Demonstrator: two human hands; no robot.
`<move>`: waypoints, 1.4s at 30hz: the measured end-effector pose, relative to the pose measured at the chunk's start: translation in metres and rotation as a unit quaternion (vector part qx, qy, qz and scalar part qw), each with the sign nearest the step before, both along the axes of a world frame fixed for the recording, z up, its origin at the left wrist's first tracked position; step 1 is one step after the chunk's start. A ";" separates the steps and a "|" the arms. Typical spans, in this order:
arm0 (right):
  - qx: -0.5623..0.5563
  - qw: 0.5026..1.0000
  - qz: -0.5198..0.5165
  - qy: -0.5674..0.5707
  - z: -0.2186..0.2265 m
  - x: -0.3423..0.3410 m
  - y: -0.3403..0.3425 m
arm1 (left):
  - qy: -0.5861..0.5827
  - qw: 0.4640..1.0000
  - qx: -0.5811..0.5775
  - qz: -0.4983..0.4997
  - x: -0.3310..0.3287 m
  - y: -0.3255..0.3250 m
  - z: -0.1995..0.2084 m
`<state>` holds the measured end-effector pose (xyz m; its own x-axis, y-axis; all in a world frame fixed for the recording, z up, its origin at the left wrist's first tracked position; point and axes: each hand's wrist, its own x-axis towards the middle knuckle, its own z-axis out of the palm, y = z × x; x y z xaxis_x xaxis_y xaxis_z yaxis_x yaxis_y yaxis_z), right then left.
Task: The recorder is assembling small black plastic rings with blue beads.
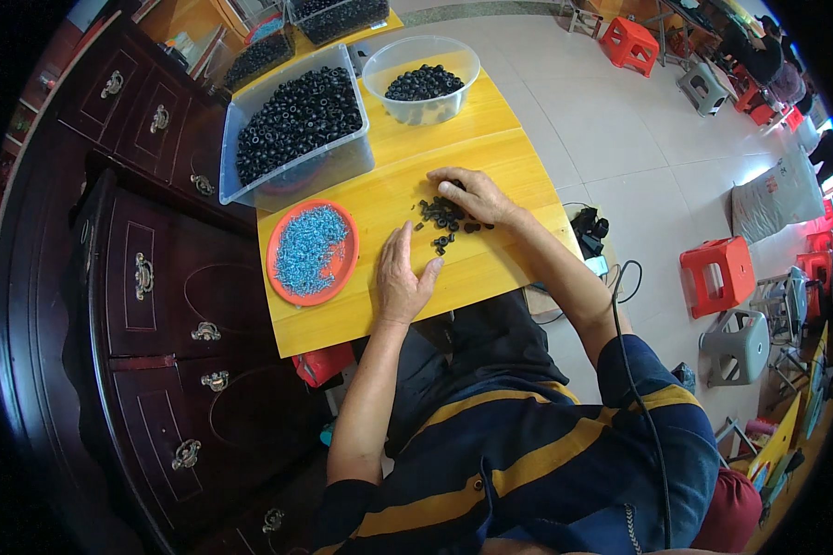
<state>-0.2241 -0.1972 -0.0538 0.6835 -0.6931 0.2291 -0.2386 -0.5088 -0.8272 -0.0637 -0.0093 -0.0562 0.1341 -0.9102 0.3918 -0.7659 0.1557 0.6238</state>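
Observation:
On the yellow table (pixel 389 319) lies a loose pile of small black ring-like parts (pixel 441 214). My right hand (pixel 477 196) curves over the far right side of this pile, its fingers bent and touching or just above the parts; whether any are gripped is hidden. To the left of the pile, my left hand (pixel 404 274) rests with fingers stretched out and thumb apart, holding nothing. Left of that hand, an orange-red plate (pixel 350 268) bears many small bluish metal pieces (pixel 307 248).
Behind the plate stands a large clear bin (pixel 329 162) full of black parts. A round clear tub (pixel 423 113), partly filled with the same parts, is at the back. A dark wooden cabinet (pixel 157 319) borders the left. Red stools (pixel 718 274) stand on the tiled floor at right.

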 end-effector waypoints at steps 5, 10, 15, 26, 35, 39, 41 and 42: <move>0.079 0.994 0.016 -0.072 0.003 -0.003 0.022 | 0.000 1.000 -0.006 0.005 -0.001 0.004 0.000; 0.109 0.971 -0.107 -0.185 -0.014 -0.020 0.019 | -0.001 1.000 -0.018 0.011 -0.005 0.006 -0.001; 0.201 0.919 -0.240 -0.239 -0.013 -0.048 0.035 | -0.015 0.998 -0.055 0.031 -0.002 0.009 0.006; 0.109 0.954 -0.279 -0.006 0.001 -0.055 0.043 | -0.082 0.985 -0.075 0.134 0.077 0.045 0.026; 0.190 0.941 -0.260 -0.101 -0.021 -0.068 0.042 | -0.181 0.979 0.017 0.089 0.127 0.028 0.025; 0.120 0.937 -0.281 -0.172 -0.015 -0.062 0.067 | -0.208 0.975 0.031 0.067 0.130 0.020 0.024; 0.078 0.940 -0.270 -0.193 -0.017 -0.062 0.071 | -0.267 0.961 0.045 0.049 0.132 0.017 0.027; 0.106 0.937 -0.263 -0.206 -0.015 -0.061 0.072 | -0.273 0.961 0.045 0.025 0.134 0.015 0.029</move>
